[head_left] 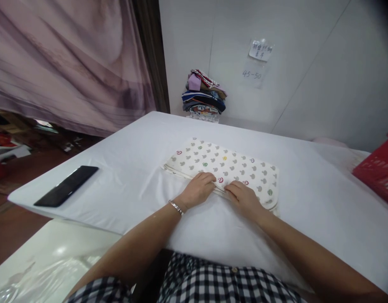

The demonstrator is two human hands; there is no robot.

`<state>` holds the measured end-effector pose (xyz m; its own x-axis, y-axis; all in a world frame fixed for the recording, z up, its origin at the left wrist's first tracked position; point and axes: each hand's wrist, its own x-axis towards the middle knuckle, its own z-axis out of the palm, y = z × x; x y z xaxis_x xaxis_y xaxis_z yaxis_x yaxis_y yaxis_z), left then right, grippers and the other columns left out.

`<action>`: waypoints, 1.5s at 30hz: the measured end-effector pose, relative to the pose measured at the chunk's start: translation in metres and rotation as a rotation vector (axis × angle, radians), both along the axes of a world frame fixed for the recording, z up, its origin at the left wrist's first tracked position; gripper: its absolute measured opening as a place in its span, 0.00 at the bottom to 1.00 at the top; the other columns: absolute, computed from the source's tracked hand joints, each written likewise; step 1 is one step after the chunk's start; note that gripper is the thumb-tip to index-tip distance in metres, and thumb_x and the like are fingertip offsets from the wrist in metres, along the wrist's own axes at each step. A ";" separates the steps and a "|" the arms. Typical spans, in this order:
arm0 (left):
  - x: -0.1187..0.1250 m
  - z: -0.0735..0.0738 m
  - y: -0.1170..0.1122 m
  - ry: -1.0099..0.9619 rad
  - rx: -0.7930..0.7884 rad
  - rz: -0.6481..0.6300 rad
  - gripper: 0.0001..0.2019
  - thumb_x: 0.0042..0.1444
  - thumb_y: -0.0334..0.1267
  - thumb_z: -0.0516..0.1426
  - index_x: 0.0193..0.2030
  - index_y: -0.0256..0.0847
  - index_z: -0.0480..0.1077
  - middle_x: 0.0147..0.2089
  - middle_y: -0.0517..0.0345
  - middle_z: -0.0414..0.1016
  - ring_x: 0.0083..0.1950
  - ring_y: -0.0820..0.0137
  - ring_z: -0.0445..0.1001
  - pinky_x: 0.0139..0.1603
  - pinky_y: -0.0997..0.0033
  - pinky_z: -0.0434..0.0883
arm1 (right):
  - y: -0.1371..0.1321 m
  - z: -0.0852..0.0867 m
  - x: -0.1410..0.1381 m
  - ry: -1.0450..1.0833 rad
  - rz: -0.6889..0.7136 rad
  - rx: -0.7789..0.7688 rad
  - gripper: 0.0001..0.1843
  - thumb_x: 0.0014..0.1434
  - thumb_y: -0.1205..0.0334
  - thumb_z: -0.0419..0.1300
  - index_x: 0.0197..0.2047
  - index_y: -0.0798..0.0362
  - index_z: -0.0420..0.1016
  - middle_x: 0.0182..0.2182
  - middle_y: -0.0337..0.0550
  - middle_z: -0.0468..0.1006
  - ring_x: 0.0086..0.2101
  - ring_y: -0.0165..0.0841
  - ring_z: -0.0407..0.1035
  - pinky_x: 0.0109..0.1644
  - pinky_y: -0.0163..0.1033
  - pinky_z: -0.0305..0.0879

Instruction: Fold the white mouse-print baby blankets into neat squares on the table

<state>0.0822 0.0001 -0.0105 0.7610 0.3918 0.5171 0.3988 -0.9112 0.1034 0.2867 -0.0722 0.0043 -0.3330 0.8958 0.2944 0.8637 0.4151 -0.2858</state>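
A folded white cloth (pixel 225 164), printed with small grey and a few coloured motifs, lies flat on the white-covered table (pixel 124 176). Several layers show along its near edge. My left hand (pixel 200 187) has its fingers curled over the middle of that edge, with a silver bracelet on the wrist. Just to the right, my right hand (pixel 242 197) pinches the same edge between thumb and fingers. A small gap separates the two hands. Whether the cloth is a garment I cannot tell.
A dark flat phone-like object (pixel 67 185) lies at the table's left end. Folded clothes (pixel 204 97) are stacked beyond the far edge by the wall. A red basket (pixel 378 170) stands at the right. A pale surface with clear plastic (pixel 59 273) sits lower left; a pink curtain (pixel 70 63) hangs behind.
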 end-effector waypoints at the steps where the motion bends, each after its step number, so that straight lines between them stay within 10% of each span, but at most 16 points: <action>1: 0.000 0.000 0.000 0.004 -0.011 -0.003 0.11 0.59 0.29 0.47 0.32 0.40 0.69 0.44 0.55 0.70 0.51 0.67 0.64 0.51 0.64 0.63 | 0.001 -0.001 -0.002 -0.005 -0.010 0.011 0.14 0.64 0.63 0.45 0.41 0.49 0.71 0.36 0.42 0.72 0.37 0.33 0.67 0.36 0.38 0.64; 12: 0.001 0.003 -0.001 0.008 -0.084 0.006 0.11 0.60 0.29 0.47 0.31 0.39 0.68 0.42 0.57 0.71 0.49 0.69 0.65 0.49 0.66 0.63 | 0.003 -0.014 -0.007 -0.100 -0.065 0.294 0.14 0.63 0.66 0.47 0.34 0.54 0.73 0.29 0.43 0.72 0.30 0.31 0.65 0.32 0.36 0.59; 35: 0.000 -0.005 0.005 -0.035 -0.064 -0.009 0.09 0.60 0.33 0.47 0.33 0.39 0.67 0.35 0.55 0.72 0.42 0.69 0.68 0.45 0.65 0.64 | -0.004 -0.019 -0.005 -0.157 0.027 0.287 0.14 0.61 0.68 0.48 0.46 0.55 0.70 0.36 0.49 0.73 0.35 0.35 0.67 0.36 0.39 0.65; 45: 0.003 -0.005 0.008 -0.075 -0.174 0.024 0.08 0.59 0.33 0.47 0.31 0.40 0.64 0.31 0.57 0.70 0.37 0.69 0.68 0.41 0.66 0.65 | -0.029 -0.019 0.037 -0.295 0.024 0.360 0.12 0.59 0.72 0.50 0.42 0.55 0.72 0.51 0.53 0.69 0.51 0.42 0.62 0.48 0.46 0.63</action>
